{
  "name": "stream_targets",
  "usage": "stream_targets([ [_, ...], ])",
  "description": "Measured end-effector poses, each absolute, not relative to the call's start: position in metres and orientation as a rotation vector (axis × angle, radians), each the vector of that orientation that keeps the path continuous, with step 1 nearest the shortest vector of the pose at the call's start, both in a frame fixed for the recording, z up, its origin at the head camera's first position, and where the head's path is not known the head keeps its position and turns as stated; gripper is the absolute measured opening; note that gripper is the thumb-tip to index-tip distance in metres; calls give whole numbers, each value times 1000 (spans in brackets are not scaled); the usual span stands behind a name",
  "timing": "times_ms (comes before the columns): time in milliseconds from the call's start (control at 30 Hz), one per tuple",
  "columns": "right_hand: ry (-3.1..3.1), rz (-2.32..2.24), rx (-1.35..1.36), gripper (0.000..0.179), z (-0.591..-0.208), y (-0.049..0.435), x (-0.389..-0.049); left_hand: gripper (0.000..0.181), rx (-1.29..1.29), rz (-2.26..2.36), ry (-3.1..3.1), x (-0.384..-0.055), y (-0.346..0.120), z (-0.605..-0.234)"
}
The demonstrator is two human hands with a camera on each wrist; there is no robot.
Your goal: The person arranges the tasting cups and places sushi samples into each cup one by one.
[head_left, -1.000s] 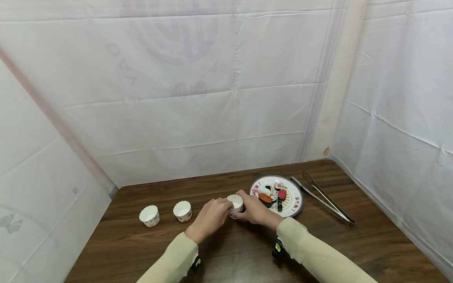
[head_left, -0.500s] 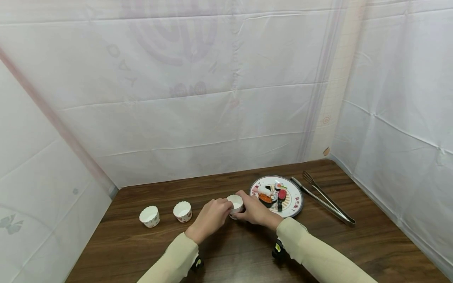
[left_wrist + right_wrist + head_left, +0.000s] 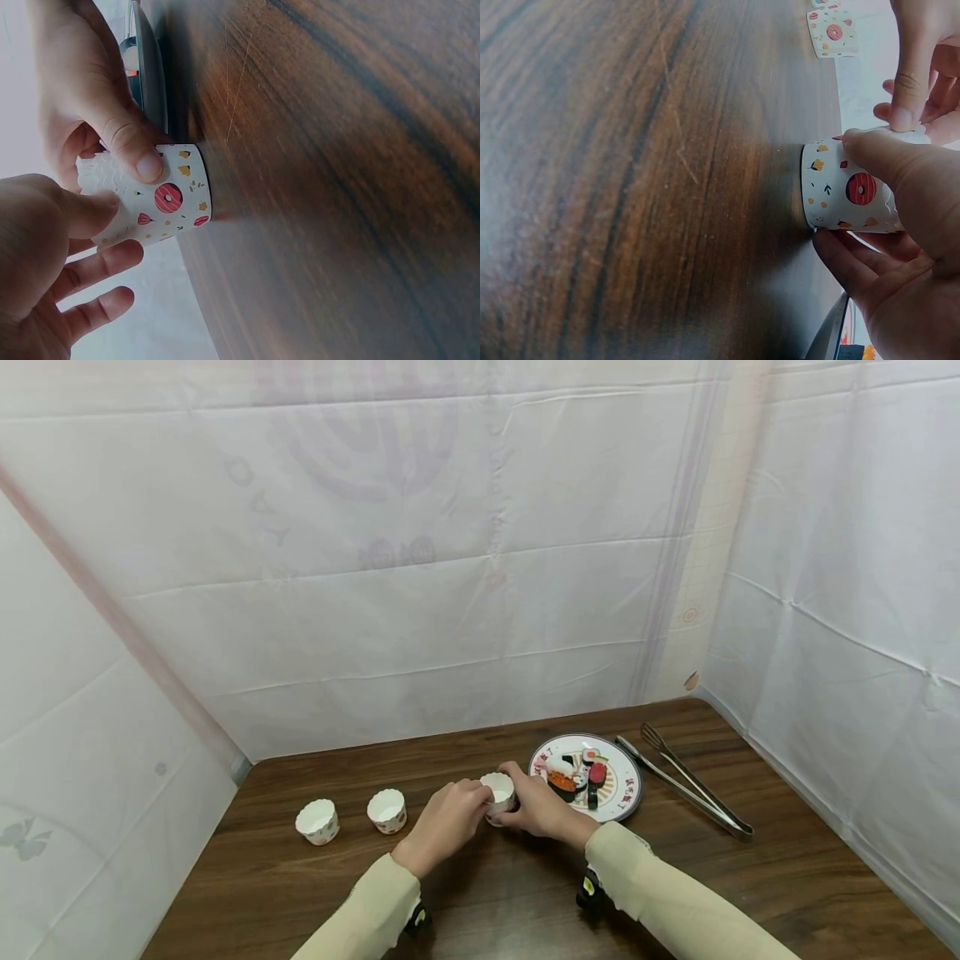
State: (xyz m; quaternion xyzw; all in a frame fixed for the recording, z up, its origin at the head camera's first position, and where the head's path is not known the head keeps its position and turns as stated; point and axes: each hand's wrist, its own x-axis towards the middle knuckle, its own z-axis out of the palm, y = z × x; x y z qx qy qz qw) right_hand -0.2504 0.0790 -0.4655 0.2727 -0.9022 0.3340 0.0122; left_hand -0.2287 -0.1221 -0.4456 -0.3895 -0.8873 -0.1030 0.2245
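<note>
Left hand and right hand meet at one paper cup; the left pinches its rim with thumb and forefinger, other fingers loosely spread away from the wall, while the right has thumb and fingers curled round its right side, parted only by the cup's width. The cup stands upright near the middle of the table, its base seemingly on the wood; several wavy edges show at the rim in the left wrist view, so more than one may be nested there, though I cannot tell for sure. If so, a pull at the rim could bring two away together, since thin walls cling; a harder squeeze from the right hand would likely tighten that hold and dent the side, and an uneven tug could crease the scalloped edge. Just right lies a plate bearing sushi pieces; a sudden release might send the right knuckles into it and shift the food. Tongs lie farther right, probably out of harm's way; left of the hands stand an inner cup and an outer cup, both upright, probably light enough for a leftward swing to topple the inner one.
</note>
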Motion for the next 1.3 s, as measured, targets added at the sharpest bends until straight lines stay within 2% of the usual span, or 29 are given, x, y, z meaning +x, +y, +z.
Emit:
stream_targets([
  [367,-2785,1059,827,76,-469,80,-251,12,-1066,-426,-2354,-230,-130,-437],
  [567,-2796,1051,825,72,-469,79,-253,14,-1055,-479,-2282,-230,-136,-430],
  [833,-2801,1040,866,56,-472,80,-255,13,-1004,-498,-2242,-229,-149,-423],
  [1300,-2792,1010,874,56,-471,79,-254,18,-919,-433,-2280,-227,-171,-423],
])
